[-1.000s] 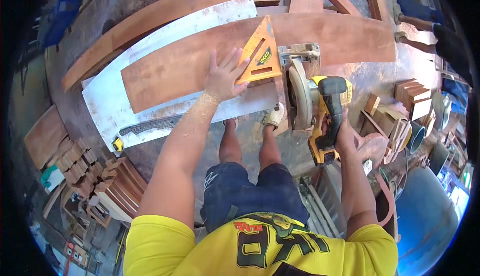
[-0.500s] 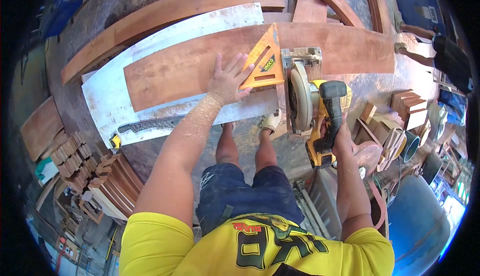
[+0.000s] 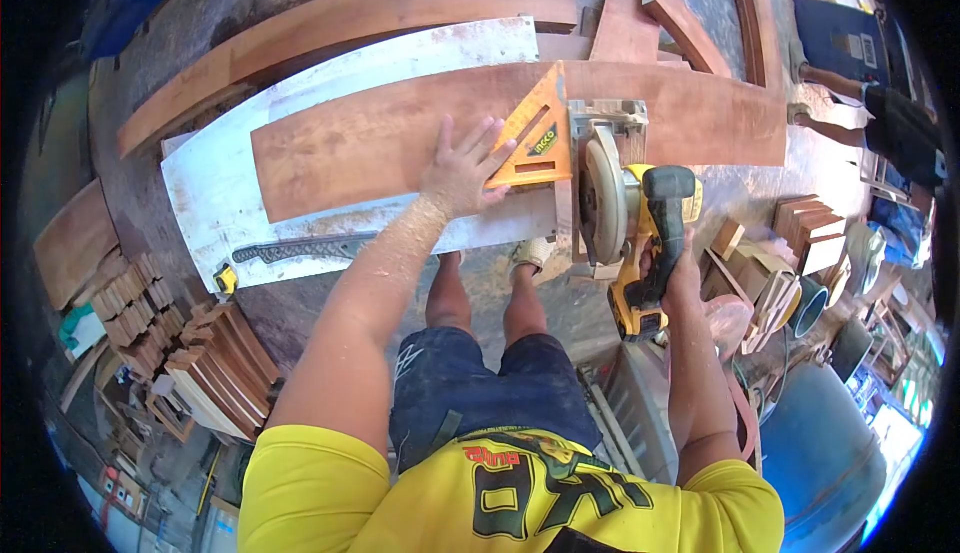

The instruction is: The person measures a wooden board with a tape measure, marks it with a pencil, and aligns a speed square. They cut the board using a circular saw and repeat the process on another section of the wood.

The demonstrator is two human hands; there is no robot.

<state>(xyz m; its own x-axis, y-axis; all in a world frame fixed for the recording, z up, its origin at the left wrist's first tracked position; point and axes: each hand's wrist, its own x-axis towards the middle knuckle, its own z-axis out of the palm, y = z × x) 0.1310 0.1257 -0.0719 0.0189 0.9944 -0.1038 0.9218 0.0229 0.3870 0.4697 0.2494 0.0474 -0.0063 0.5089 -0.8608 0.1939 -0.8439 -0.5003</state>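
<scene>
My left hand point(image 3: 464, 168) lies with spread fingers on a long reddish-brown board point(image 3: 350, 148), its fingertips and thumb against the lower left corner of an orange speed square point(image 3: 535, 141). The square lies flat on the board, its right edge beside the base of a yellow and black circular saw point(image 3: 655, 223). My right hand point(image 3: 682, 275) is wrapped around the saw's rear handle; some of its fingers are hidden behind the handle. The saw's base rests across the board, and its blade is hidden by the guard. Sawdust clings to my left forearm.
Under the board is a white sheet point(image 3: 205, 188), with a dark handsaw point(image 3: 300, 249) and a tape measure point(image 3: 226, 278) on it. A curved plank point(image 3: 350, 23) lies beyond. Wood pieces are stacked at left point(image 3: 215, 353) and right point(image 3: 810, 233). Another person's legs point(image 3: 835, 83) show at far right.
The view has shifted slightly. Compared with the square, the saw appears a little farther forward across the board. Both hands keep their places on the square and the saw.
</scene>
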